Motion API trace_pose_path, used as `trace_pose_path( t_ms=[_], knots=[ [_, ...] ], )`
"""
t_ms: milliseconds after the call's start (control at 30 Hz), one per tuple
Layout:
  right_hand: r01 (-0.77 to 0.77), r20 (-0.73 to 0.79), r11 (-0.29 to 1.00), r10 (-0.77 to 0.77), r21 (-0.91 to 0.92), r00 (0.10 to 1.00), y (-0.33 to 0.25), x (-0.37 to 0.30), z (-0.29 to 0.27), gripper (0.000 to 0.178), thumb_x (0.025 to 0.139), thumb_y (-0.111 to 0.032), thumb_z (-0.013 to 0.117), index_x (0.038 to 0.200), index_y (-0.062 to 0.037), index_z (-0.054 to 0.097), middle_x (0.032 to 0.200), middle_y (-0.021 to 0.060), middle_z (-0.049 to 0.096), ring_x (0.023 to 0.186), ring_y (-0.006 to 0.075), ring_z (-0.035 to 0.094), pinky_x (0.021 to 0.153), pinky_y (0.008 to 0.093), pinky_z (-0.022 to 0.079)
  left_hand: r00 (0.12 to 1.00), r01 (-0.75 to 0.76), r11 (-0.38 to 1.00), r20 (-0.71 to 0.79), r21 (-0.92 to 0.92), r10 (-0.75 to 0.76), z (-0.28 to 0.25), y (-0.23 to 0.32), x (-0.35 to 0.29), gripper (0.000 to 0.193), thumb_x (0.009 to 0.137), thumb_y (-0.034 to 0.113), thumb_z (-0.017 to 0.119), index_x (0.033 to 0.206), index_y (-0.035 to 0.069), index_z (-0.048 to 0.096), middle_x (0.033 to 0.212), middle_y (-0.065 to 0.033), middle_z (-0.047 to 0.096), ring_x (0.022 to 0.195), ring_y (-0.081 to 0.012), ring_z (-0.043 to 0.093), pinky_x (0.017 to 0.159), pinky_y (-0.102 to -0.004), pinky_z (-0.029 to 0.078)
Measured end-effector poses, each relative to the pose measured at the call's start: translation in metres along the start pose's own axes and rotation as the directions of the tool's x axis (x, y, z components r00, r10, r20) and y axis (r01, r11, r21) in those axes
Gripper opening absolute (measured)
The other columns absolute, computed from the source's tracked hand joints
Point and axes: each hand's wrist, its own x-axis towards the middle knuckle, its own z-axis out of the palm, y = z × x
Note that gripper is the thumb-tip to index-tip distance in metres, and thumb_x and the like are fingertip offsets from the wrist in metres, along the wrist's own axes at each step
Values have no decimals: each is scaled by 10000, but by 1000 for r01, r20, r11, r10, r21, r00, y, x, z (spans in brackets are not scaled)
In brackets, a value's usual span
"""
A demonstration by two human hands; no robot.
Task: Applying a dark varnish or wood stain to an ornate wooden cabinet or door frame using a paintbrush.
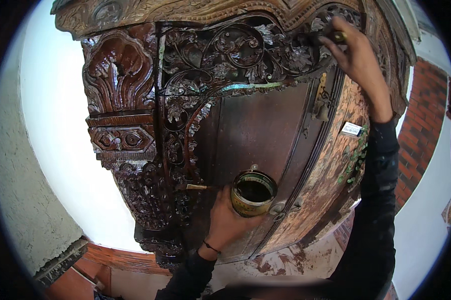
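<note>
Left and right hands are well apart, each holding something. The left hand (233,220) is closed round the lower left side of a round, yellowish metal tin (244,207) with dark liquid (254,191) inside, held in front of the lower part of a flat, dark brown wooden door panel (260,120). Beside it, a paintbrush with a pale, yellowish ferrule (198,187) points left from near the fingers; whether they pinch its handle cannot be told.

Up near the top right corner of the dark, glossy carved wooden door surround (230,50), the right hand (353,50) grips a dark brush with an olive-brown handle (339,37); its head reaches the carving, though contact is hard to judge in the shadow.

The tin should be stiff and fairly light, its weight shifting with the liquid; any smears would make the wall slippery. It seems best cradled low around the wall and kept level, fingers clear of the rim. Both brushes are probably very light, with firm handles and soft, bending heads, so a pinch just behind the ferrule should steer well. The carving looks rigid, but its thin scrolls could chip under hard knocks.
</note>
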Motion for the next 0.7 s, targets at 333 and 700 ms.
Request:
trace_pose_path(
  t_ms=[333,700],
  knots=[
    [-104,-53,951,124,292,991,24,-30,14,144,1058,-103,759,1028,-35,636,860,55,585,799,161,605,759,357,513,997,-79,990,-5,-117,79,17,-13,4,817,671,339,1008,1305,0,619,1268,-213,680,1165,-371,707,994,-453,574],
    [-119,94,954,96,275,991,23,-29,-5,189,1027,-120,769,1132,-20,648,1035,128,718,922,258,691,875,416,554,997,-74,976,-14,-205,73,41,-12,8,814,663,205,1009,1350,5,619,1299,-143,700,1185,-284,702,1048,-401,548]
  ],
)
